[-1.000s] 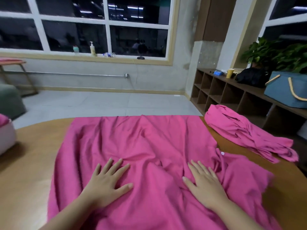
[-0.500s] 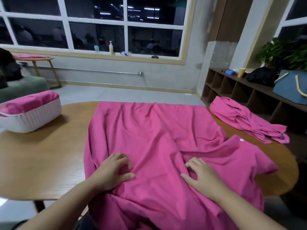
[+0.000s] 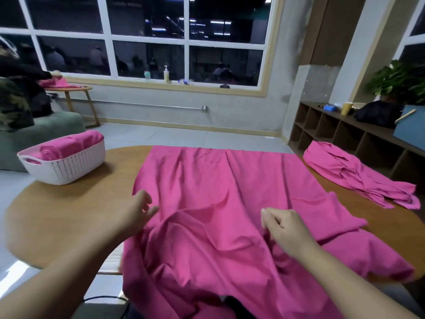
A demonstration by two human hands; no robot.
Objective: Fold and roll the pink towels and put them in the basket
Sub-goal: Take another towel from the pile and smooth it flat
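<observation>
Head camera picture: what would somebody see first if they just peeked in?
The big pink towel spread over the middle of the wooden table, its near end hanging off the edge, with the left hand at its left edge and the right hand above its wrinkled middle. Next, the white basket of rolled pink towels far left, and a crumpled pink towel far right.
</observation>
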